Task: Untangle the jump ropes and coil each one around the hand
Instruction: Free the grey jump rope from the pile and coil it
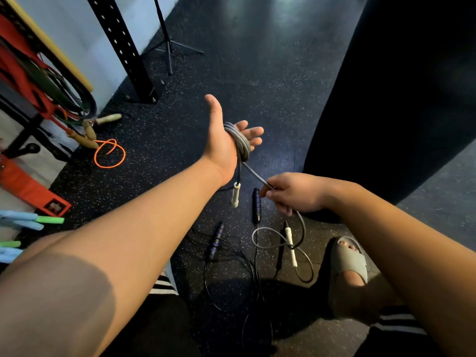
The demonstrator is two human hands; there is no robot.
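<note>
Left hand (221, 141) spread open, grey rope (242, 144) coiled round it; right hand (293, 194) pinches the rope's tail above speckled rubber floor (257, 86).

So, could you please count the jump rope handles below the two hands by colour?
White handles: 2
Dark blue handles: 2
Total: 4

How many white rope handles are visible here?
2. One white handle dangles just below the left hand, which has grey rope wound round it. The other lies on the floor beside the sandal. Others may be hidden.
</note>
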